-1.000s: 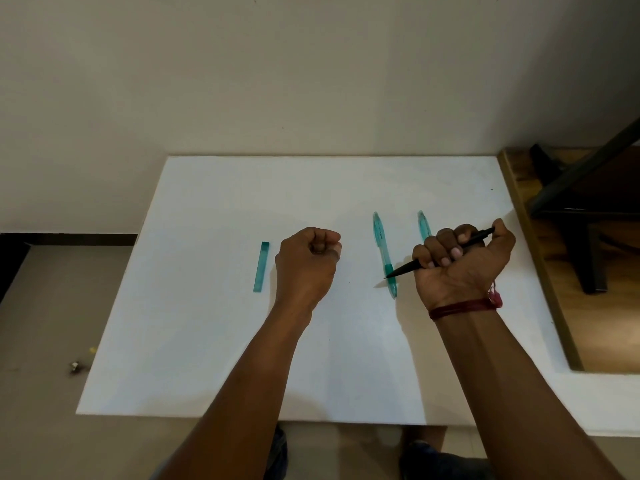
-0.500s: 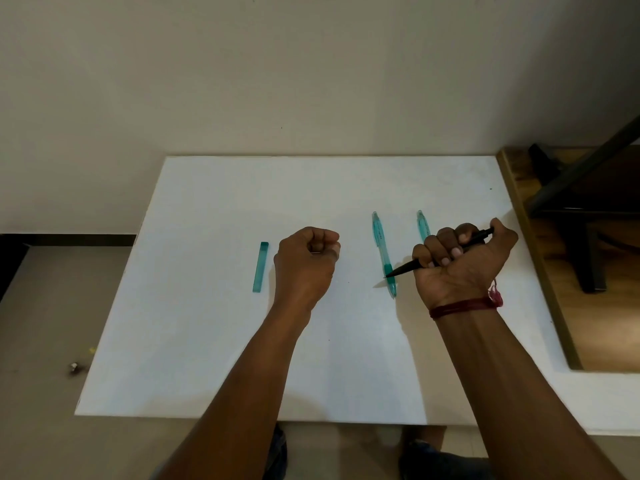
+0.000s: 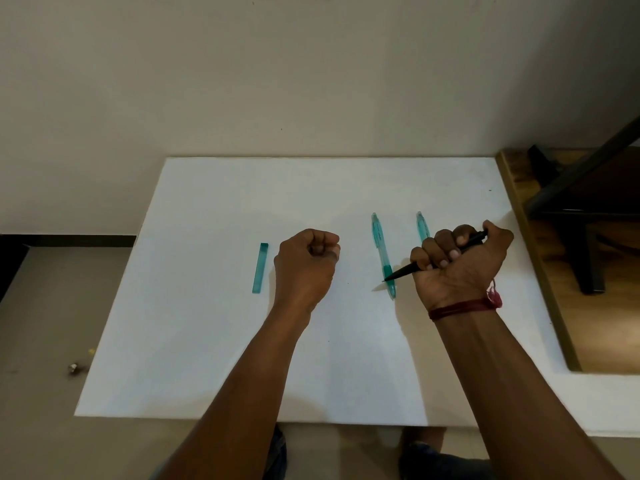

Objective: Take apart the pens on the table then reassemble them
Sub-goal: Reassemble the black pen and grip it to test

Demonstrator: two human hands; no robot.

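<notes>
Two teal pens (image 3: 382, 254) lie on the surface (image 3: 207, 341); the right hand (image 3: 460, 265) wraps its grip round a black pen (image 3: 401, 271), probably light, stiff, slick: pinch both barrel ends. The left hand (image 3: 304, 268) is fisted, contents hidden.

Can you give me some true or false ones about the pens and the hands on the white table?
1. The right hand grips a black pen. True.
2. The left hand lies flat and open on the table. False: its fingers are curled into a fist.
3. A short teal piece lies on the table to the left of the left hand. True.
4. The middle teal pen is held up in the air. False: it lies on the table and no hand holds it.
5. A second teal pen is partly hidden behind the right hand. True.
</notes>
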